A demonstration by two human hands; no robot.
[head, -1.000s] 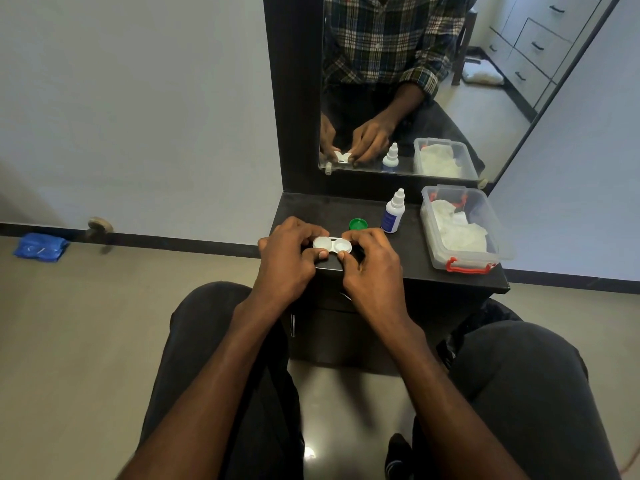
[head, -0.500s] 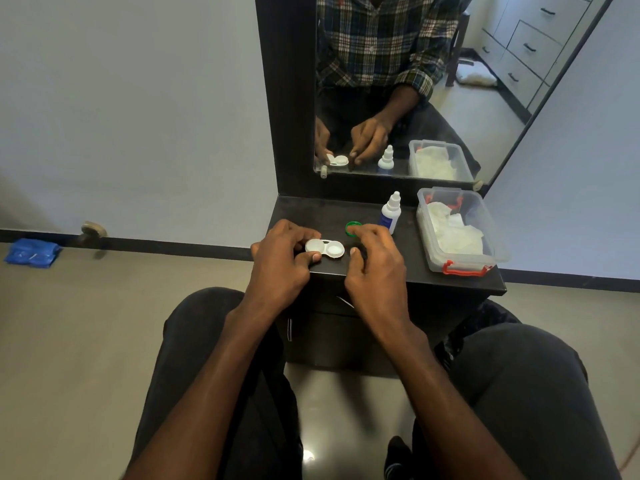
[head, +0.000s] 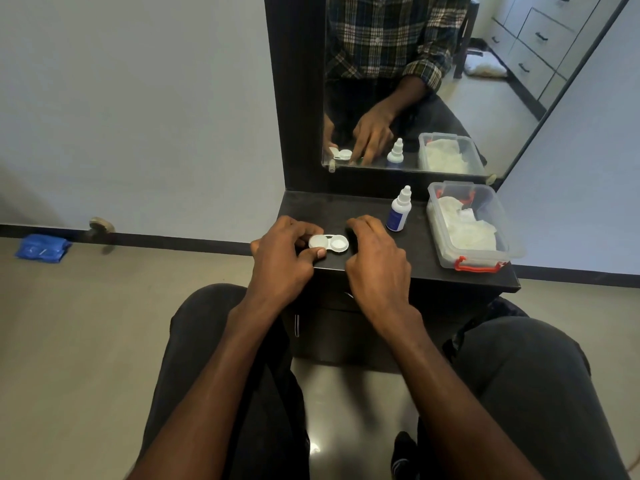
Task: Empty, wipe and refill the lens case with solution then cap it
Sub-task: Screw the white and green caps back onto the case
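Observation:
A white lens case (head: pixel 329 243) lies near the front edge of the dark dresser top (head: pixel 420 259). Its left well carries a white cap and its right well looks uncapped. My left hand (head: pixel 284 258) pinches the case's left end, with the thumb against its front. My right hand (head: pixel 377 258) is just right of the case, fingers curled down onto the dresser top. It covers the green cap; only a sliver of green shows at its fingertips in the mirror (head: pixel 450 98). A small white and blue solution bottle (head: pixel 399 211) stands upright behind my right hand.
A clear plastic box (head: pixel 481 263) with red latches holds white tissues at the right of the dresser top. The mirror stands right behind the top. My knees are below the front edge. A blue cloth (head: pixel 41 247) lies on the floor at far left.
My right hand left the case's right end and moved back and right over the green cap, which is now hidden. My left hand kept hold of the case.

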